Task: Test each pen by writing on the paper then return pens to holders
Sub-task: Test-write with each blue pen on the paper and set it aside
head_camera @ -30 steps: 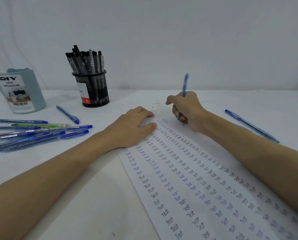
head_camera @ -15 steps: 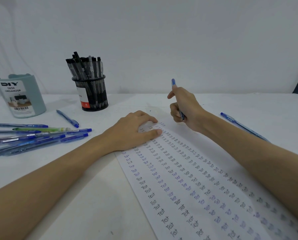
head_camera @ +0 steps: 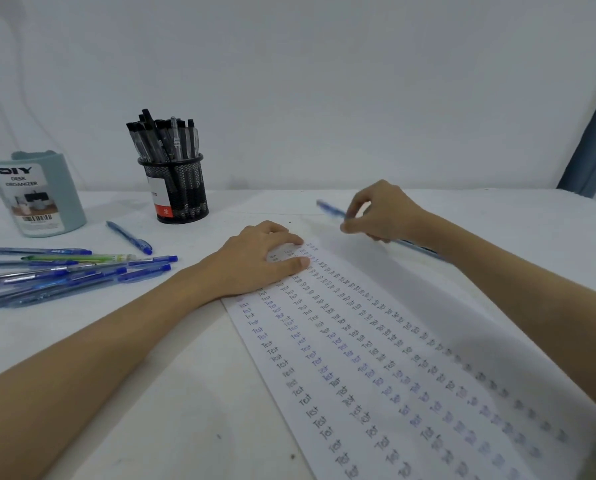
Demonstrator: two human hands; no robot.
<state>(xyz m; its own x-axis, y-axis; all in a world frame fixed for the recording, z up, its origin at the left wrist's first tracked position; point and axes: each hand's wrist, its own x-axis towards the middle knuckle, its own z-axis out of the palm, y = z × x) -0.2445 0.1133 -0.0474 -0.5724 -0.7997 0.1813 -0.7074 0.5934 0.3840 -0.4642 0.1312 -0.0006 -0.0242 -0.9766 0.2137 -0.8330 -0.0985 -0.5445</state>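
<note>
A blue pen (head_camera: 329,208) is pinched between the thumb and fingertips of the right hand (head_camera: 383,213), lying nearly level above the far end of the paper (head_camera: 393,358), its tip end blurred and pointing left. A second blue pen (head_camera: 414,247) is seen lying on the table (head_camera: 151,393) just behind the right wrist, partly hidden by it. The paper is covered in slanting columns of the word "Test" in black and blue ink. Its upper left corner is pressed flat by the left hand (head_camera: 258,259), whose fingers are spread and straight and hold nothing. Left of that hand, a loose heap of blue pens (head_camera: 64,275) with one green pen (head_camera: 78,258) among them is noted on the table, and a single blue pen (head_camera: 130,237) lies apart, nearer the holders. A black mesh holder (head_camera: 177,188) packed with black pens (head_camera: 165,138) stands at the rear, and a pale teal desk organizer (head_camera: 37,195) labelled "DIY" stands well to its left.
</note>
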